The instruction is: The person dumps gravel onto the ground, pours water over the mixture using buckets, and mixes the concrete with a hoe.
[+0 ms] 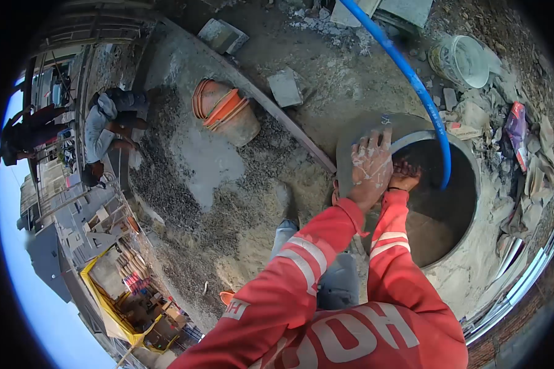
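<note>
My left hand (372, 165), spotted with pale grey cement, has its fingers spread over the outer side of a round grey drum (349, 147). It holds nothing. Close beside it, my right hand (406, 177) is at the drum's inner edge, above dark water (434, 209). Its fingers are curled, and whatever is in them is hidden. The wrists nearly touch. A blue hose (406, 69) arches over the rim, its end hanging inside the drum. Both of my arms are in red sleeves with pale stripes.
Stacked orange buckets (228, 111) lie on gravel beside a long plank (264, 95). A white bucket (460, 61) and a concrete block (285, 87) are beyond the drum. Torn sacks (540, 160) lie at right. One person (108, 126) bends at left; another person (34, 132) stands farther off.
</note>
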